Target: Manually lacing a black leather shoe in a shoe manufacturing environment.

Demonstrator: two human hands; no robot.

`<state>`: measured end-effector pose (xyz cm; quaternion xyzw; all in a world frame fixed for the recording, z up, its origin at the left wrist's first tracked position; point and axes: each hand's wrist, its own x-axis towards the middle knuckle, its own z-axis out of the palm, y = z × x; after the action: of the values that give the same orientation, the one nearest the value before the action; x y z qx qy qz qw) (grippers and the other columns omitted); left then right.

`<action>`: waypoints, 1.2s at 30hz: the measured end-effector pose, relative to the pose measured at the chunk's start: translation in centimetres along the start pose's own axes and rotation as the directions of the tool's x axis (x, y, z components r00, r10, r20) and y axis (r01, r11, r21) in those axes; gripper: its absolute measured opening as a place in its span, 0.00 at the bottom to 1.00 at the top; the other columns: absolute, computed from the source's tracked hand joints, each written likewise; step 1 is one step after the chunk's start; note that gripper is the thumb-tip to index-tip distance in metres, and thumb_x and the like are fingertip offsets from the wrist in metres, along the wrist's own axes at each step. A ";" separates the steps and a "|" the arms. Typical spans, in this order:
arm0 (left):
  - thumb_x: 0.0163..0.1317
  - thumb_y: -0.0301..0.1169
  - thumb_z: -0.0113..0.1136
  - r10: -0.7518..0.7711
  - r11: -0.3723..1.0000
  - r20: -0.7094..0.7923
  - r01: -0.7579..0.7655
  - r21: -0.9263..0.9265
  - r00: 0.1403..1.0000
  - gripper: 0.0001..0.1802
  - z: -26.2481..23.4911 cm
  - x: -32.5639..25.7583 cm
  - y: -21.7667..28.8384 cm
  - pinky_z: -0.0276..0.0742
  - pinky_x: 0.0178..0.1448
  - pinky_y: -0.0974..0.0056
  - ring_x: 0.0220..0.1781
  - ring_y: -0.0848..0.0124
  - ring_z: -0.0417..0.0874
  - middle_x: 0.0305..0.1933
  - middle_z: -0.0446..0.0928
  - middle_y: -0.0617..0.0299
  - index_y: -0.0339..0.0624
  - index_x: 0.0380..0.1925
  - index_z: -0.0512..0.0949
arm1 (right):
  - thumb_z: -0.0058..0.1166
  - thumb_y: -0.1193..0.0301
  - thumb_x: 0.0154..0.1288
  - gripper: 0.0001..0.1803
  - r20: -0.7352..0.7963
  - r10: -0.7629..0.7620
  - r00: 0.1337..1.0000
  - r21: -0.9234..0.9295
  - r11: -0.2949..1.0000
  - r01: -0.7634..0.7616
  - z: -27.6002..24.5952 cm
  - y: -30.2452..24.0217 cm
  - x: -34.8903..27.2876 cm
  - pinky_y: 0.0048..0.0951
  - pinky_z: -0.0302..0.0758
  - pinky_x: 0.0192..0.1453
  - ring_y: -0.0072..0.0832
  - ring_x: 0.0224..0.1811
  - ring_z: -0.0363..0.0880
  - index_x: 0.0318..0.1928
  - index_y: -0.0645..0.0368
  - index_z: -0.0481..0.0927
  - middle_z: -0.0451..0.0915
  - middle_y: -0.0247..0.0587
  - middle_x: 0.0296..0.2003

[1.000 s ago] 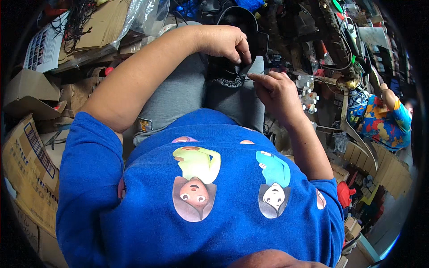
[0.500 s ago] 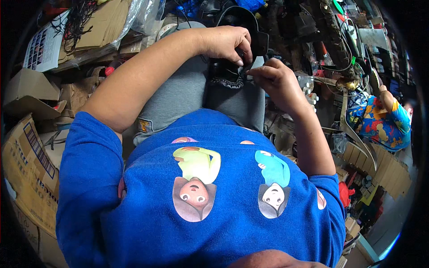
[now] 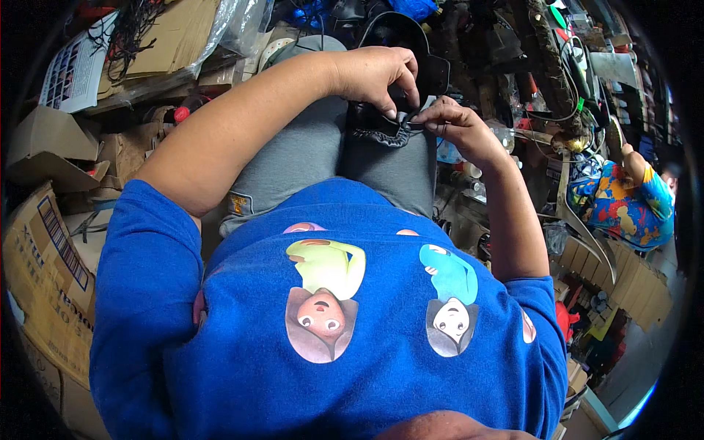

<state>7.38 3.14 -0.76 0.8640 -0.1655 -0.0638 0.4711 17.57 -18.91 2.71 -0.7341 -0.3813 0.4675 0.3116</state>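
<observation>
Across my lap lies a black, leather-like article (image 3: pixel 380 137) with a gathered, ruffled near edge; its exact kind I cannot tell. Its far part seems to run up under my left hand toward a rounded black piece (image 3: pixel 396 29). From above, my left hand (image 3: pixel 383 77) bends over the article, thumb and fingers closed on its black material. My right hand (image 3: pixel 460 126) pinches at the right side of the same spot, thumb and forefinger together. The fingertips of both hands almost meet there. Any small thing between them is too fine to make out.
Cardboard boxes (image 3: pixel 51 154) stack up on the left, with flat cardboard (image 3: pixel 165 48) and dark cords (image 3: pixel 132 37) at the far left. Tools, cables and small bottles clutter the right. Another person in a colourful patterned shirt (image 3: pixel 623 205) is at the far right.
My right hand has shifted slightly down and right, its fingers now pinching closer to the black material. My left hand stays over the article, its fingertips slightly lower and further right.
</observation>
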 end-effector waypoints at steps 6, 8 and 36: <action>0.38 0.27 0.72 0.004 1.000 -0.027 -0.003 0.002 1.000 0.21 0.2 -0.1 -0.1 0.69 0.59 0.63 0.53 0.62 0.71 0.47 0.70 0.60 0.48 0.39 0.85 | 0.54 0.80 0.60 0.13 -0.004 -0.028 1.000 0.030 0.999 0.028 0.3 -0.1 0.2 0.24 0.70 0.53 0.22 0.46 0.75 0.43 0.54 0.85 0.77 0.31 0.38; 0.38 0.26 0.72 0.005 1.000 -0.040 -0.005 0.003 0.999 0.19 0.2 -0.1 -0.1 0.69 0.58 0.64 0.53 0.62 0.72 0.47 0.70 0.60 0.47 0.36 0.85 | 0.56 0.79 0.60 0.12 -0.020 -0.041 0.999 0.035 0.999 0.041 1.0 -0.4 0.2 0.24 0.71 0.52 0.21 0.44 0.76 0.43 0.55 0.85 0.78 0.31 0.37; 0.48 0.27 0.66 0.051 0.904 -0.506 0.176 0.390 0.861 0.13 4.0 -7.5 3.3 0.59 0.48 0.61 0.39 0.69 0.73 0.28 0.70 0.69 0.60 0.35 0.85 | 0.50 0.88 0.50 0.26 -0.188 -0.178 0.966 -0.362 0.927 0.101 2.3 0.4 -2.0 0.23 0.68 0.47 0.24 0.38 0.69 0.46 0.48 0.85 0.68 0.32 0.32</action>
<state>-1.48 0.90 -0.54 0.9365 -0.0176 0.1860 0.2966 15.06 -20.57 2.43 -0.7952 -0.4735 0.2857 0.2485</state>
